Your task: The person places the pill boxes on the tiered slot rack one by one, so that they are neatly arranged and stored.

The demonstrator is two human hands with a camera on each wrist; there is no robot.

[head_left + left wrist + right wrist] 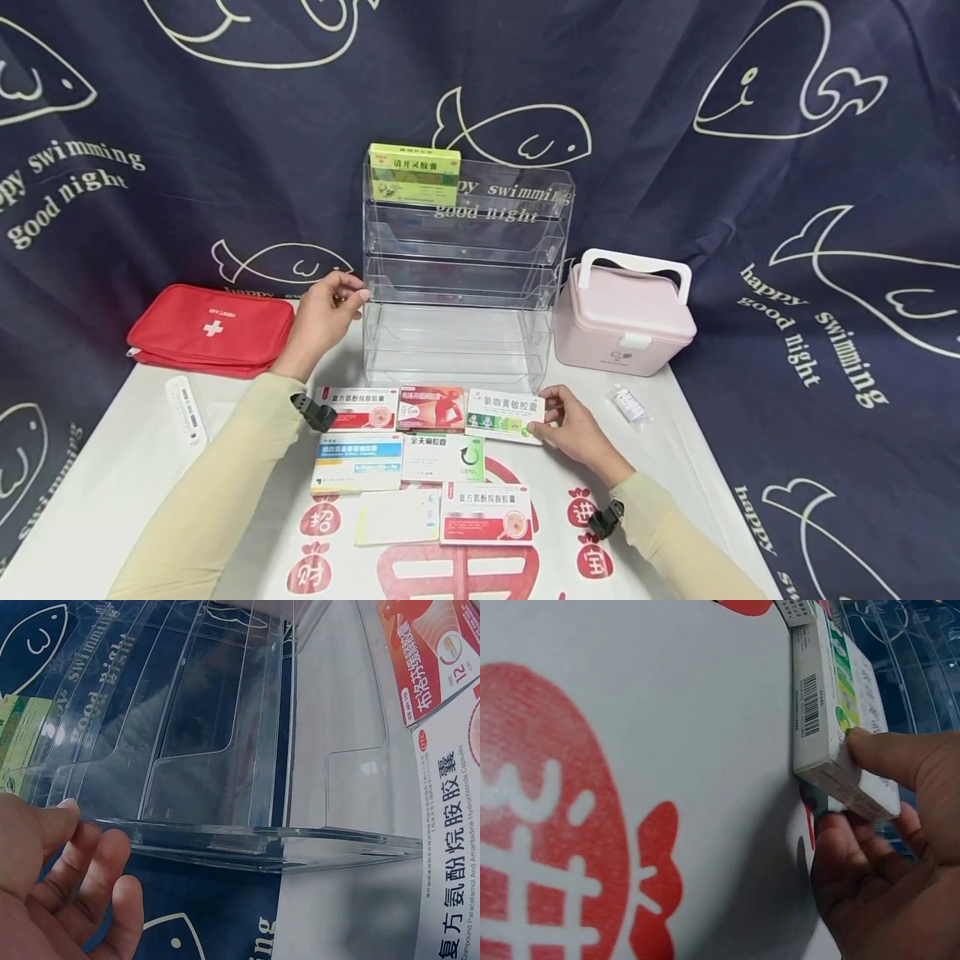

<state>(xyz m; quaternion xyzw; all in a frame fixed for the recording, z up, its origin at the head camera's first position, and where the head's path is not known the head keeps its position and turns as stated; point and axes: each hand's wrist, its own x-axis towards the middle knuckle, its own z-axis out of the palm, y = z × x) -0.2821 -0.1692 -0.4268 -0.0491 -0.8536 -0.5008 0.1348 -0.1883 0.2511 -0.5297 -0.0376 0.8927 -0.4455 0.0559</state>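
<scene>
A clear tiered display rack (457, 333) stands upright at the back of the table. My left hand (327, 312) pinches its left front edge between thumb and fingertips; the other fingers curl loosely in the left wrist view. With thumb on top and fingers below, my right hand (573, 425) pinches the right end of a white-and-green medicine box (504, 414). That end is tilted up slightly, seen in the right wrist view. Beside it lie a red ibuprofen box (431, 408) and a white-and-red medicine box (360, 409). A yellow-green medicine box (415, 176) occupies the rack's top tier, at left.
Nearer lie a blue-and-white box (357, 463), a white box with a green arrow (442, 457), a pale yellow-edged box (397, 517) and another white-and-red box (486, 513). A red first-aid pouch (213, 329), thermometer (186, 412), pink lidded case (626, 321) and small packet (628, 404) flank them.
</scene>
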